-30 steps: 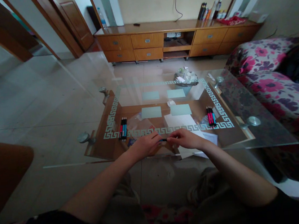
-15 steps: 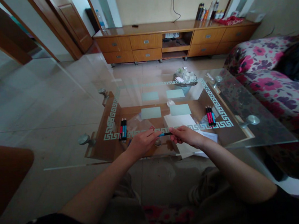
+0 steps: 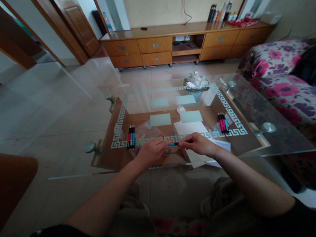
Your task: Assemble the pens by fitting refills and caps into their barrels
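My left hand [image 3: 150, 152] and my right hand [image 3: 198, 143] meet over the near edge of a glass coffee table [image 3: 73, 159]. Between their fingertips they pinch one thin blue pen [image 3: 174, 144], lying level, each hand on one end. A group of several pens [image 3: 130, 137] lies on the glass to the left of my left hand. Another group of pens, pink and blue [image 3: 222, 122], lies to the right. A white sheet of paper [image 3: 189, 128] lies just beyond my right hand.
A wooden shelf below the glass carries pale green cards [image 3: 159, 119] and a crumpled clear bag [image 3: 144, 129]. A full waste basket [image 3: 196, 83] stands past the table. A floral sofa [image 3: 285, 79] runs along the right, a wooden sideboard [image 3: 186, 42] along the far wall.
The pen showed more between my hands half a second ago, then my hands closed in again. The hands sit slightly higher over the table than one second ago.
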Available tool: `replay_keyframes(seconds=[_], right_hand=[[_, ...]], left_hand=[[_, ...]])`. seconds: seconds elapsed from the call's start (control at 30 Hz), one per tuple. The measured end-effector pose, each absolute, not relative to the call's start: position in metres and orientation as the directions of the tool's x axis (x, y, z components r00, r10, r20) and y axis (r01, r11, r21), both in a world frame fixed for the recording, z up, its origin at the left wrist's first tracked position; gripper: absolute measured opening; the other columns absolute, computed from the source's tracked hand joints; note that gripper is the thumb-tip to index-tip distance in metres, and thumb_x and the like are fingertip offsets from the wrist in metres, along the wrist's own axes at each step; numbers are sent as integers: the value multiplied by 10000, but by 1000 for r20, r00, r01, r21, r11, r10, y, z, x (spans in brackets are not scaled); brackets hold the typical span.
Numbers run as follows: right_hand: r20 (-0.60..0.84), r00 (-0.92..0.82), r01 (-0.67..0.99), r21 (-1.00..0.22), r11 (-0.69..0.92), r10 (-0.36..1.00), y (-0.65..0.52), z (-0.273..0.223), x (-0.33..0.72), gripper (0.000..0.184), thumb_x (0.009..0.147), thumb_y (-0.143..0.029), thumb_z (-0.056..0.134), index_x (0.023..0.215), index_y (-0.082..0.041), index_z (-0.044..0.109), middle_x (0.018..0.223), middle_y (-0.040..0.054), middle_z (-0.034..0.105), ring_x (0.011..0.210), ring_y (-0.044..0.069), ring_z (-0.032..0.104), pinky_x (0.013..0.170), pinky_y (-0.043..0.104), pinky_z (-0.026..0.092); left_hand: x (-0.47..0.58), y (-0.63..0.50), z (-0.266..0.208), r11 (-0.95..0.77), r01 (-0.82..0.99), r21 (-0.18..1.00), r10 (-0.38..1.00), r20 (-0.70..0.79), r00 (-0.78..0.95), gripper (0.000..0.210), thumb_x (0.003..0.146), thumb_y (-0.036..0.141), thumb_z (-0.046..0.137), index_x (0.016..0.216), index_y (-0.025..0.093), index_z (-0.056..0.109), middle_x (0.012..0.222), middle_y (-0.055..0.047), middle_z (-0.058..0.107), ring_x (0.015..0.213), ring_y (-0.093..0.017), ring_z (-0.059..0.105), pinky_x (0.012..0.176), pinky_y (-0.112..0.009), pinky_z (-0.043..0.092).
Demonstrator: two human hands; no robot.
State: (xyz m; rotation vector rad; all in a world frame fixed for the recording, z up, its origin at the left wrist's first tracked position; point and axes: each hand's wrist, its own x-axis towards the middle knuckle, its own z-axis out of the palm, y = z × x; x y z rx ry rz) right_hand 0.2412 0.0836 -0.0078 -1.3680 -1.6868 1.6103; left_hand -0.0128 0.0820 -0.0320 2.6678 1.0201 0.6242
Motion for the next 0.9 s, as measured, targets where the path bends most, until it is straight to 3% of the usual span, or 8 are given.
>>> replay_keyframes(seconds=[0.2,0.3,0.4,0.47,0.6,0.7,0.8,0.9], right_hand=[[-251,-347,216,-959,-183,904,84,-11,234,391,624,-451,815,876,-163,734,780,31,706,677,145,591,618,265,443],[-304,-329,273,-937,-218,894,81,-5,233,436,743,-581,710,864,-163,726,774,49,710,629,133,578,554,248,415],[-394,-371,362,-895,-260,841,81,-5,235,634,872,-697,468,646,-152,698,623,66,667,548,126,544,515,252,392],[-390,-400,378,-895,-238,830,81,-7,236,672,881,-706,437,573,-156,671,548,56,621,521,121,521,514,254,390],[-280,-361,304,-937,-171,889,83,-11,236,428,729,-594,716,758,-168,705,661,21,658,574,121,544,538,248,409],[-241,-353,238,-958,-163,904,82,-10,235,480,601,-493,846,937,-189,690,813,23,708,639,134,594,587,257,453],[-317,-409,286,-935,-210,856,80,-10,234,443,770,-615,679,850,-180,704,756,48,711,605,141,598,583,271,457],[-358,-433,340,-915,-218,827,81,-13,235,630,886,-699,432,644,-169,673,598,55,653,535,140,571,556,276,441]], left_hand=[[-9,79,-30,-718,623,311,695,258,672,300,1007,296,425,1214,200,619,994,-79,697,915,-192,665,822,-322,525],[-8,79,-29,-719,631,290,694,258,672,300,1012,290,408,1212,188,607,1010,-86,692,920,-199,661,826,-334,520],[-9,80,-29,-729,629,269,684,264,680,293,1012,291,411,1203,184,606,1029,-88,683,935,-200,655,837,-333,514],[-9,80,-29,-737,625,255,675,261,690,286,1009,290,417,1202,189,604,1024,-83,679,930,-200,652,829,-331,513],[-10,80,-27,-721,642,261,692,258,674,279,1011,287,412,1197,190,597,1034,-81,675,915,-196,648,817,-325,512],[-9,79,-26,-722,644,254,692,270,669,276,1010,285,416,1196,191,597,1055,-85,674,928,-197,647,818,-326,512],[-8,78,-26,-730,637,246,683,275,676,276,1007,282,422,1198,190,599,1033,-84,677,927,-199,648,817,-330,515],[-9,79,-26,-742,626,241,670,283,686,273,1006,277,425,1193,186,601,1037,-86,677,943,-201,648,833,-335,517]])
